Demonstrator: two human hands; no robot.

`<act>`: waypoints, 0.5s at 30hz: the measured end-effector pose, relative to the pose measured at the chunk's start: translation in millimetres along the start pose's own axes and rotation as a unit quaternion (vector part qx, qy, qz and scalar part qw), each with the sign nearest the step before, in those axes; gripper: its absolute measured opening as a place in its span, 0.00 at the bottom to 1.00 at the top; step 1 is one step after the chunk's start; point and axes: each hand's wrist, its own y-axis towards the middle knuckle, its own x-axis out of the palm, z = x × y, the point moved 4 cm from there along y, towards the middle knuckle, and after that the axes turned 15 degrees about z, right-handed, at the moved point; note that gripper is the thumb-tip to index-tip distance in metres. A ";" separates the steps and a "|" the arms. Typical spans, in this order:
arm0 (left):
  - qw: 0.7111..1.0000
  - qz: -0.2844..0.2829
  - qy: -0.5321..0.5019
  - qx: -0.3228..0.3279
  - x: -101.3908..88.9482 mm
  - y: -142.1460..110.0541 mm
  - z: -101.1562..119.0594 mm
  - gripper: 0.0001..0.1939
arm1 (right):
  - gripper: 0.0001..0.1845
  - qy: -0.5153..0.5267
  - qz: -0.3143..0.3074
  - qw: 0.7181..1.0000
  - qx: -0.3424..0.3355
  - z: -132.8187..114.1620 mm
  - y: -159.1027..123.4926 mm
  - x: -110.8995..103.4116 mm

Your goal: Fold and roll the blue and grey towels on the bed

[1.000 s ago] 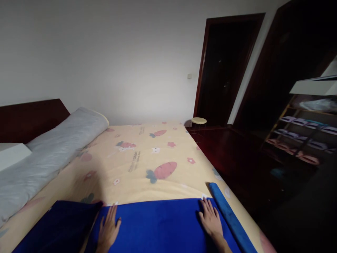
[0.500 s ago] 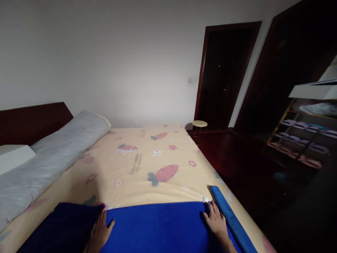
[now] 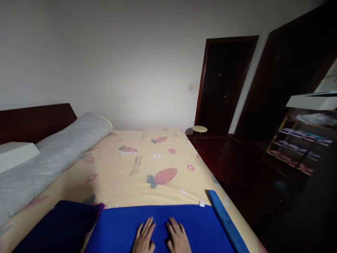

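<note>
1. Left hand (image 3: 143, 239) lies flat, palm down, fingers spread and straight, on the bright blue blanket (image 3: 118, 230); it grips nothing
2. Right hand (image 3: 179, 239) lies flat just beside it, fingers likewise open and pressed on the same cloth; the two hands sit near the cloth's middle, almost touching
3. Blue blanket is spread across the near end of the bed, over the cream sheet (image 3: 147, 165) printed with carrots and flowers; a small white tag (image 3: 202, 203) shows at its far right corner
4. A rolled blue edge (image 3: 225, 219) runs along the blanket's right side, by the bed's edge
5. A darker navy cloth (image 3: 58, 225) lies to the left, touching the blue one
6. Grey bolster (image 3: 50, 161) rests against the dark headboard (image 3: 34, 119) at far left
7. Round stool (image 3: 199, 129) stands past the bed, near the dark doorway (image 3: 223, 84)
</note>
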 end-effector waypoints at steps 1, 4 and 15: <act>1.000 0.019 0.015 -0.018 -10.7 -9.9 -20.9 0.42 | 0.34 -0.016 0.017 1.000 0.009 18.8 -6.5 -8.3; 0.986 0.056 0.087 -0.128 -51.6 -49.8 -100.8 0.37 | 0.32 -0.089 0.093 0.989 0.077 92.0 -33.3 -38.1; 0.947 0.106 0.200 -0.230 -103.9 -113.5 -195.3 0.33 | 0.41 -0.124 0.153 0.968 0.158 179.2 -74.9 -68.4</act>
